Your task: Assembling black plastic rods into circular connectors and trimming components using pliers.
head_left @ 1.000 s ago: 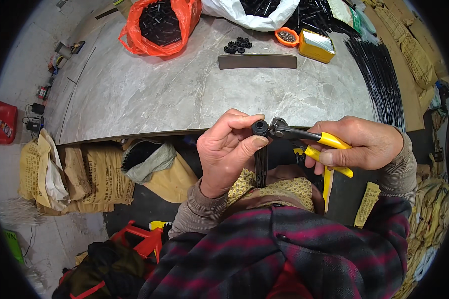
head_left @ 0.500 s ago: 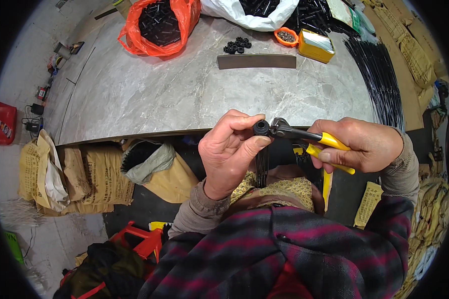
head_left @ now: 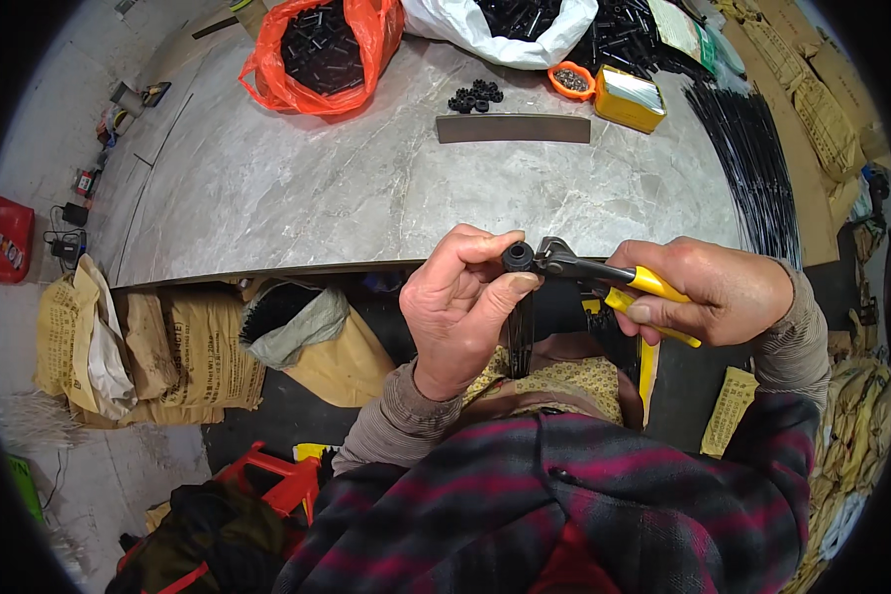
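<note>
Ahead of both hands (head_left: 460, 309) (head_left: 723, 287), bags (head_left: 384, 42) (head_left: 445, 25) hold black pieces (head_left: 322, 54).

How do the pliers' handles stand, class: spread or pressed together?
Spread: in the right hand, the pliers show their yellow grips angled apart, with their ends clearly separated.

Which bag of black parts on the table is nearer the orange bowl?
The white bag, right beside the orange bowl; the red bag sits well to the left.
</note>
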A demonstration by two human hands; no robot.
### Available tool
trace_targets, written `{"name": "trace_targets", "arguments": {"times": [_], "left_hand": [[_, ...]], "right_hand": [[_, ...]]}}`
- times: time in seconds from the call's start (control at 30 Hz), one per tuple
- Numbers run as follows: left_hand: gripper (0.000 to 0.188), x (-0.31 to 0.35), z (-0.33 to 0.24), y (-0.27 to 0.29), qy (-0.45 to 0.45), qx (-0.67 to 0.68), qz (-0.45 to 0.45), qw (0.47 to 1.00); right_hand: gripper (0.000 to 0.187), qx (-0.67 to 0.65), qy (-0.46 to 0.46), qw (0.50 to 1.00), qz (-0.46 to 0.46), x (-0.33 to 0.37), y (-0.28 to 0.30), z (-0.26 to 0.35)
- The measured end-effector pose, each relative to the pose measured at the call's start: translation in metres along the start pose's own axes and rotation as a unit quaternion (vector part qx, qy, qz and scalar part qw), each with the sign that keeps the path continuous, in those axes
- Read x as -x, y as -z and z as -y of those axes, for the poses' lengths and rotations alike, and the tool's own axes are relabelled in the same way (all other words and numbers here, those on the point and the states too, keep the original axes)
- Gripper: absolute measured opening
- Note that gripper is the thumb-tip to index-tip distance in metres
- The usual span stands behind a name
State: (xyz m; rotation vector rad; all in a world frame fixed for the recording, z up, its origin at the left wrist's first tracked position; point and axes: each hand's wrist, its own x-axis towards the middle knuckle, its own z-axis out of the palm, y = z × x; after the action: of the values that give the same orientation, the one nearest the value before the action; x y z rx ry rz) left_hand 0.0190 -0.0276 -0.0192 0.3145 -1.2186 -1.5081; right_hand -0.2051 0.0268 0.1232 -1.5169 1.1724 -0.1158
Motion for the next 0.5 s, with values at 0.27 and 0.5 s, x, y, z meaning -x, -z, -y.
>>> {"name": "trace_targets", "arguments": {"times": [0.27, 0.5], "left_hand": [[0.027, -0.005, -0.011, 0.006, 0.085, 0.058, 0.045, 0.994], [0.028, -0.002, -0.013, 0.005, 0.078, 0.046, 0.057, 0.994]], "right_hand": [[0.045, 0.052, 0.057, 0.996, 0.041, 0.007, 0.021, -0.004], [0.037, 0.09, -0.05, 0.992, 0.069, 0.016, 0.028, 0.017]]}}
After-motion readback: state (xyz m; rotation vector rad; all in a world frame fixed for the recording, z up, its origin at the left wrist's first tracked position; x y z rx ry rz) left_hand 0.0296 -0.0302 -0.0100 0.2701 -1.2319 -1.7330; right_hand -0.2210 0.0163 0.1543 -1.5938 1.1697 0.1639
